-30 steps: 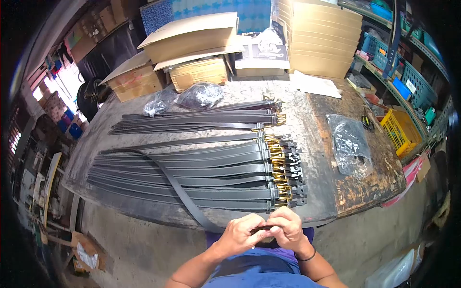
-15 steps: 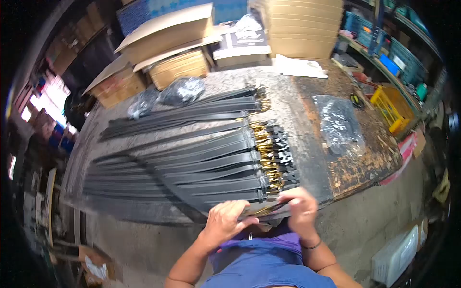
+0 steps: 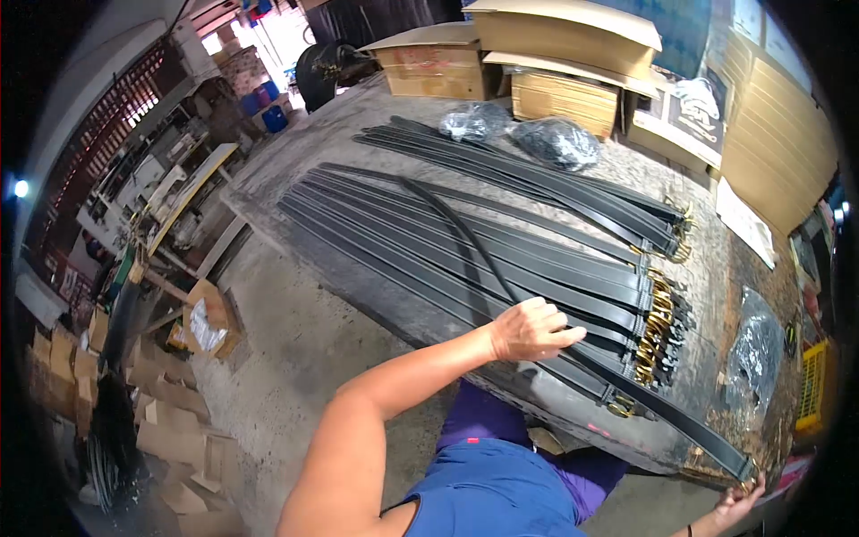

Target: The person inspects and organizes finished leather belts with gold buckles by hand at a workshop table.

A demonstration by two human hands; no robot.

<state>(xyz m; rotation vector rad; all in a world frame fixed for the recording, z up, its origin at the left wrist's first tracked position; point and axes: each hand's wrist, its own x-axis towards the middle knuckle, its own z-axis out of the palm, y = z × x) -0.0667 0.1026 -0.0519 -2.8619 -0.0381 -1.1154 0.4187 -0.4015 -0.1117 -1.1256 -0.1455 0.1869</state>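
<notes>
A long black strap (image 3: 667, 410) stretches between my two hands over the table's near edge. My left hand (image 3: 535, 329) is closed around its middle, and the free part trails up and left across the other straps. At the far right, my right hand (image 3: 735, 508) grips the end with the gold metal fitting (image 3: 746, 480), partly covered by the fingers. Under and beyond my left hand lies a row of black straps (image 3: 483, 255), their gold hooks (image 3: 656, 327) and black clips lined up at the right. A second bundle of straps (image 3: 528, 185) lies behind.
Clear plastic bags (image 3: 557, 143) and cardboard boxes (image 3: 573, 100) stand along the table's back. A plastic bag (image 3: 754, 349) lies on the worn right end, near a yellow crate (image 3: 812, 385). Cardboard pieces (image 3: 183, 447) pile on the floor at left.
My hands were close together at the strap's fitting; now they are far apart, the right hand out to the right with the strap drawn straight. The view has turned left.
</notes>
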